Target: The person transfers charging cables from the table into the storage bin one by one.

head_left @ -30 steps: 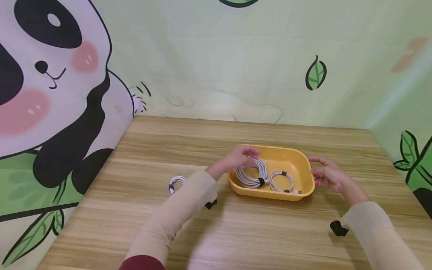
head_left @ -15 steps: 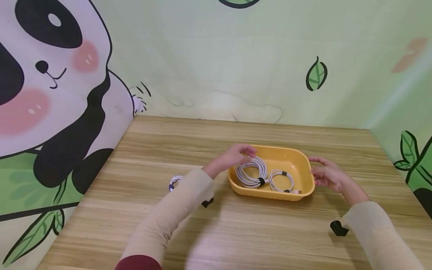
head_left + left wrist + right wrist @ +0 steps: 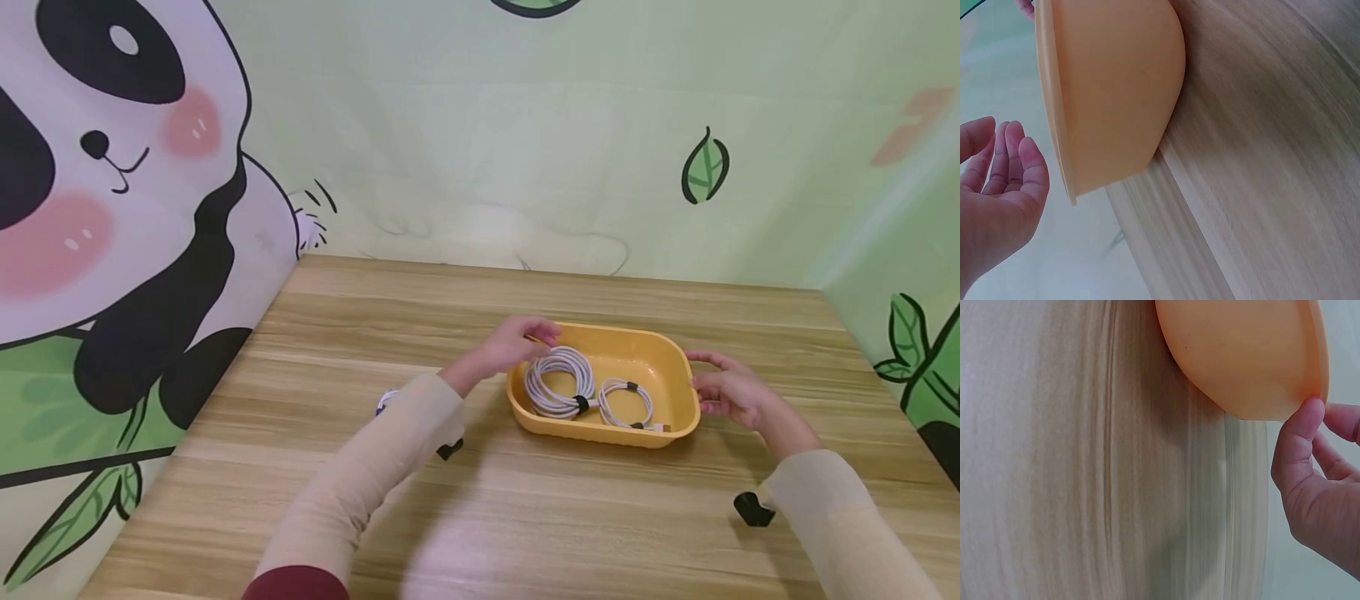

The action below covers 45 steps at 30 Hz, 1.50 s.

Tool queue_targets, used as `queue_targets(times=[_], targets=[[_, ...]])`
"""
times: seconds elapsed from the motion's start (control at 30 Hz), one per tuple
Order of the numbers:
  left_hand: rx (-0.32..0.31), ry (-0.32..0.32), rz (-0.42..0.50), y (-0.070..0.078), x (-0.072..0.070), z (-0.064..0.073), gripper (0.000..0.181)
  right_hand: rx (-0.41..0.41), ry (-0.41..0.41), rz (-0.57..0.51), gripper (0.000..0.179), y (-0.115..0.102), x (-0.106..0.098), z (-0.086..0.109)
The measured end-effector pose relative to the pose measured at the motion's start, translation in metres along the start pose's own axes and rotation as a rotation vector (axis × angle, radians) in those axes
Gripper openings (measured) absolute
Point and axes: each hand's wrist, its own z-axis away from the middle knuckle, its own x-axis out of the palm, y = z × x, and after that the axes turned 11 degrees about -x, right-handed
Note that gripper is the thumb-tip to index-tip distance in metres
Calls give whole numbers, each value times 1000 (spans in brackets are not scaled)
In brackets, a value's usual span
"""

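Note:
A yellow plastic basket [image 3: 611, 435] stands on the wooden table, holding a thick coil of white cable [image 3: 537, 398] and, to its right, a smaller cable coil [image 3: 602, 402]. Over the basket's left rim is my left hand [image 3: 517, 346], its fingers loosely bent; the left wrist view shows nothing between them. At the right end, my right hand [image 3: 731, 390] pinches the rim, the thumb [image 3: 1300, 428] against the outer wall in the right wrist view. Another white coil [image 3: 386, 400] with a blue tie lies left of the basket, mostly hidden behind my left sleeve.
The wooden table [image 3: 600, 517] reaches back to a pale green wall cloth [image 3: 465, 150] printed with a panda and leaves. Small black pieces show at both sleeve cuffs.
My left hand has drawn slowly left and slightly up, away from the thick coil toward the basket's left rim. Its sleeve now covers more of the outside coil. The right hand stays put.

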Motion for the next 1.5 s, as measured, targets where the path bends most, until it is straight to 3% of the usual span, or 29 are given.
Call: queue_targets(times=[0.2,0.73,1.17,1.5], targets=[[-10,-8,-2,-8,-6,-4,35,3,4,2,45,1,0,0],[25,4,13,-11,-17,6,34,6,2,-4,44,2,0,1],[-28,8,20,-12,-28,14,35,0,-1,-11,39,0,1,1],[-14,0,7,-20,-38,16,36,5,-1,2,45,-1,1,0]])
